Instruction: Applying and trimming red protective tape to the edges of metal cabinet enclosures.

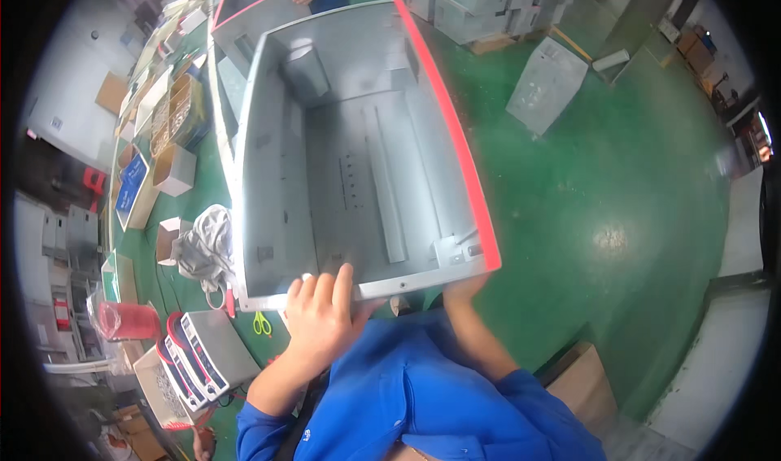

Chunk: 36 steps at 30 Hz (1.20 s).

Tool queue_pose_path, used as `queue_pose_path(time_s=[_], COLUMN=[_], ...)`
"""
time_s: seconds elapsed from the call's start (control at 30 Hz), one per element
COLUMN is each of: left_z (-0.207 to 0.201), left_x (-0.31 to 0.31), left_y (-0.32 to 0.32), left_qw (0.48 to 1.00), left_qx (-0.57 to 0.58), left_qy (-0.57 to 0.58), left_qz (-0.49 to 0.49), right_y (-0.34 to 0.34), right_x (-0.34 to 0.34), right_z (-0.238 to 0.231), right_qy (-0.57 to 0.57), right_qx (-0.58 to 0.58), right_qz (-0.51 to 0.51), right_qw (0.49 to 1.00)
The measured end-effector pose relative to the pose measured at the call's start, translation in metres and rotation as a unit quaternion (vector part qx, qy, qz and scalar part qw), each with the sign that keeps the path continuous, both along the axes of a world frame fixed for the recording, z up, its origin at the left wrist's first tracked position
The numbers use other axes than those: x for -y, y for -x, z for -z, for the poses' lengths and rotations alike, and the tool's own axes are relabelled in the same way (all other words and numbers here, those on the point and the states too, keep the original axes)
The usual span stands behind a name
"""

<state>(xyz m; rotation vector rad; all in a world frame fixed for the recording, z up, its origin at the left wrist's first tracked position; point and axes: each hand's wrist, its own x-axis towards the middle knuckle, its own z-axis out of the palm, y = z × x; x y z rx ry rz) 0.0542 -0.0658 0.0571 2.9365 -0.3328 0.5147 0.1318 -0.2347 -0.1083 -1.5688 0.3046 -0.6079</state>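
We hold a large grey sheet-metal enclosure [358, 152], open side facing us, with a red strip [451, 127] along its right edge; it is lifted above the green floor [586, 176] in front of our chest. Our left hand [321, 318] grips its near rim, fingers [342, 286] curled over the edge and clamped on the metal. Our right hand [464, 286] is under the near right corner, mostly hidden, so we cannot tell how its fingers sit. To the left, the desk [150, 245] carries cardboard boxes [175, 168], a crumpled cloth [203, 245] and green-handled scissors [261, 323].
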Motion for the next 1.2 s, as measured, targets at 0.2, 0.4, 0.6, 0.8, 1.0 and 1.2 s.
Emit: queue_pose_path(time_s=[0.2, 0.4, 0.6, 0.8, 1.0, 1.2], left_z=[-0.045, -0.025, -0.024, -0.055, -0.043, -0.023], left_x=[-0.025, -0.108, -0.092, -0.021, 0.075, 0.101], left_y=[-0.029, -0.055, -0.066, -0.093, -0.138, -0.156], left_qw=[0.990, 0.976, 0.972, 0.968, 0.918, 0.906], left_qx=[-0.050, -0.083, -0.112, 0.008, 0.064, 0.079], left_qy=[0.042, 0.091, 0.113, 0.105, 0.055, 0.044], left_qz=[0.122, 0.180, 0.172, 0.230, 0.388, 0.413], right_y=[-0.027, -0.038, -0.058, -0.064, -0.059, -0.058], right_x=[0.021, 0.024, 0.037, 0.042, 0.066, 0.074], right_z=[0.005, 0.004, 0.012, 0.002, -0.003, -0.007], right_qy=[-0.048, -0.003, -0.033, -0.020, -0.093, -0.147], right_qx=[0.020, 0.007, 0.014, 0.025, 0.004, -0.037], right_qz=[0.043, 0.033, 0.025, 0.012, -0.174, -0.235], right_qw=[0.998, 0.999, 0.999, 0.999, 0.980, 0.960])
